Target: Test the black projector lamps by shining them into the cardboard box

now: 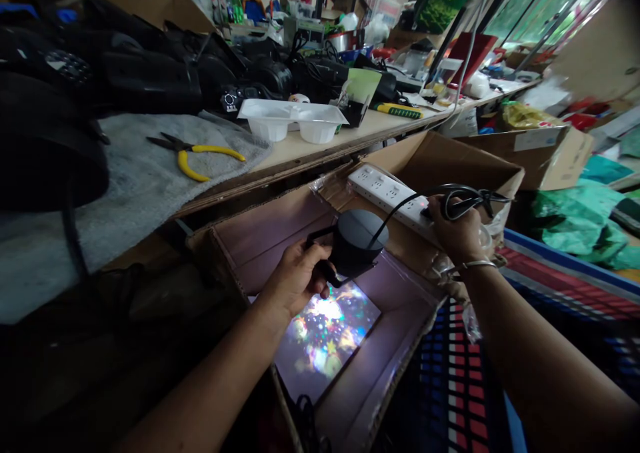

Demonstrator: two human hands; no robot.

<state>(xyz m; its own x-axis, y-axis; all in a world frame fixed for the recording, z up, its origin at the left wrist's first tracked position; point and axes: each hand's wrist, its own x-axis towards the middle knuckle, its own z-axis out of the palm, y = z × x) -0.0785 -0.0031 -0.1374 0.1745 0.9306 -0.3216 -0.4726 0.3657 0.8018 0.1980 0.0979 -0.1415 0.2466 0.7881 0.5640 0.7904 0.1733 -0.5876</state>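
Yellow-handled pliers lie on the workbench, above-left of the open cardboard box. Left hand grips the black projector lamp over the box, lighting a coloured pattern on its floor. Right hand clasps the coiled black cable against the white power strip on the box's right flap.

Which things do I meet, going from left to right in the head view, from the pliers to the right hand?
Pliers → white tray → left hand → black lamp → power strip → right hand, which holds a coiled cable.
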